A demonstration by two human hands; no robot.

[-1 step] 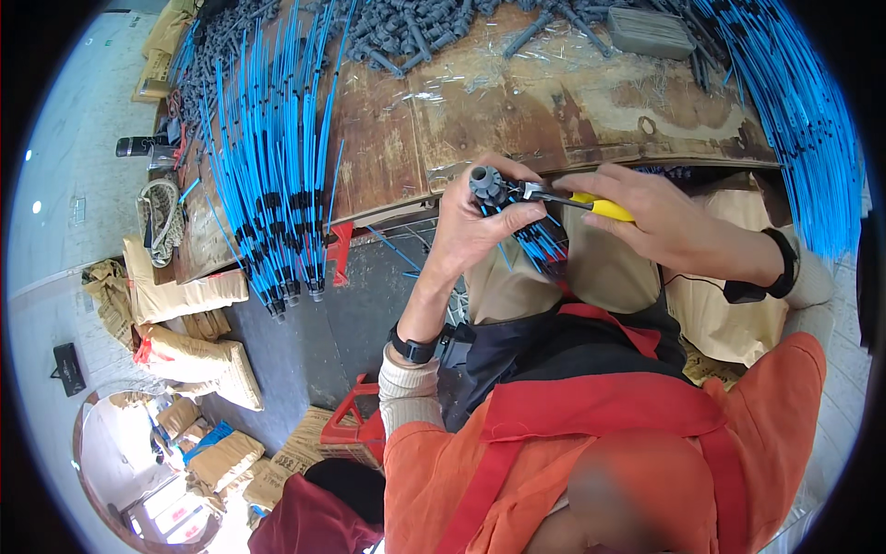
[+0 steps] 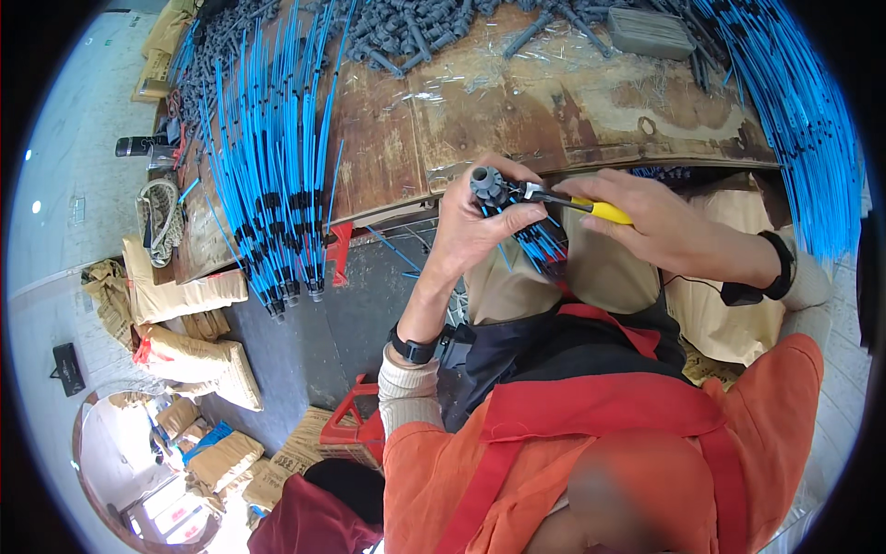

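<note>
My left hand (image 2: 471,217) is closed round a grey ribbed plastic hub (image 2: 487,183), its round open end facing up. Thin blue rods (image 2: 533,247) with black fittings run down from the hub toward my lap. My right hand (image 2: 651,217) grips a pair of pliers (image 2: 600,210) with yellow handles. The metal jaws of the pliers are at the hub's right side, beside my left thumb. What the jaws pinch is too small to make out.
A worn wooden table (image 2: 397,138) stands in front of me. On it lie blue rod bundles (image 2: 277,157), a heap of grey plastic parts (image 2: 397,32) and a grey box (image 2: 651,32). More blue rods (image 2: 794,120) hang at the right. Brown sacks (image 2: 198,365) and a red stool (image 2: 355,415) are at the left.
My right hand has shifted very slightly on the pliers, and the yellow handles have dipped a little. My left hand and the hub stay in place.
</note>
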